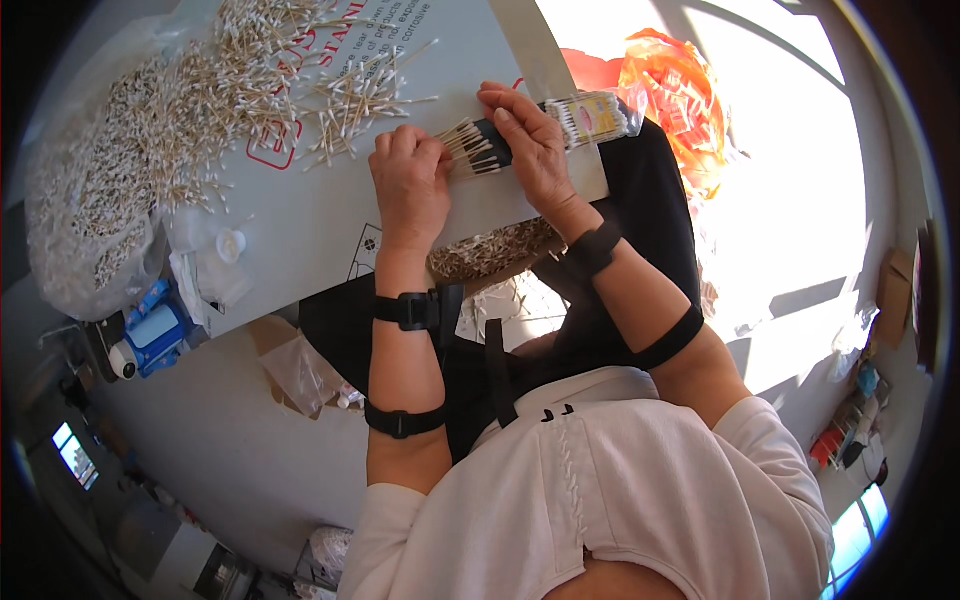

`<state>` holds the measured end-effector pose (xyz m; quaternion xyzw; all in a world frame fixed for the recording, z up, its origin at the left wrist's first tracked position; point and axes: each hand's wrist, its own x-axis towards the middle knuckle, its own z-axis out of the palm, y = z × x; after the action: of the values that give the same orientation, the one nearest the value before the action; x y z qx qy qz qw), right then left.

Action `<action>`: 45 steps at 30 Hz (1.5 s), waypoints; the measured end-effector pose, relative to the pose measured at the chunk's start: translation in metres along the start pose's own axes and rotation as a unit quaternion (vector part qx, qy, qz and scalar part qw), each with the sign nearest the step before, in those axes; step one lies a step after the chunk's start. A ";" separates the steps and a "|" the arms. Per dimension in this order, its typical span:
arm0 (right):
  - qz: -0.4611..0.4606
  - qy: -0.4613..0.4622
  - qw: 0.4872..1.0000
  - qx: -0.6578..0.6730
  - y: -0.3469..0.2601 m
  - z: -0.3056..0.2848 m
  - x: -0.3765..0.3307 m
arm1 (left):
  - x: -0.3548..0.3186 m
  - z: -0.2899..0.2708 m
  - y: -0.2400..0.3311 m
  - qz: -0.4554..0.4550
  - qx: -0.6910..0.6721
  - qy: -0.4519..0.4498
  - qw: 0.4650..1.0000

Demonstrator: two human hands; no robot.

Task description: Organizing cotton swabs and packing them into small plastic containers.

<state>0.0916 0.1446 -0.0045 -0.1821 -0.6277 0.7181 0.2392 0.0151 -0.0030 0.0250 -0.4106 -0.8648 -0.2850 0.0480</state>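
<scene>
With twelve o'clock straight ahead of the person, the left hand [412,180] and right hand [535,150] meet near the right end of the table [310,230]. Between them lies a row of swabs [470,148], cotton tips toward three o'clock, on a dark strip [493,140]. The left hand is narrow, its fingers bent in and touching the row's nine o'clock end; with the fingertips partly hidden, I cannot tell whether they grip. The right hand is half curled over the strip, thumb and forefinger a little apart; its underside is hidden, so I cannot tell if it holds anything.

Just beside the right hand, at three o'clock, is a clear pack [590,118] of swabs with a yellow label. Loose swabs [365,105] lie scattered at eleven o'clock from the left hand, and beyond them, toward ten, a large pile [160,130] spreads over the table and into a clear bag [62,235]. A small white cap [231,245] sits at eight o'clock. Below the table's edge, at six o'clock from the row, more swabs fill a box [490,252]. An orange bag [675,95] lies beyond the pack, toward two.
</scene>
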 end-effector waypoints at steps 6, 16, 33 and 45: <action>-0.009 0.026 0.999 0.046 -0.001 0.005 0.000 | 0.021 -0.006 -0.015 -0.029 0.018 0.038 0.999; 0.000 0.007 1.000 0.021 -0.001 -0.002 0.001 | 0.003 -0.015 0.009 -0.021 -0.018 -0.074 0.997; 0.002 0.005 1.000 0.009 -0.005 -0.007 -0.003 | -0.004 -0.024 0.027 0.037 -0.026 -0.066 0.997; -0.008 -0.019 1.000 0.024 0.001 0.009 0.017 | 0.003 0.007 -0.003 -0.056 -0.155 0.094 0.982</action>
<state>0.0726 0.1470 -0.0036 -0.1578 -0.6164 0.7341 0.2371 0.0121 0.0013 0.0184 -0.3358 -0.8234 -0.4547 0.0487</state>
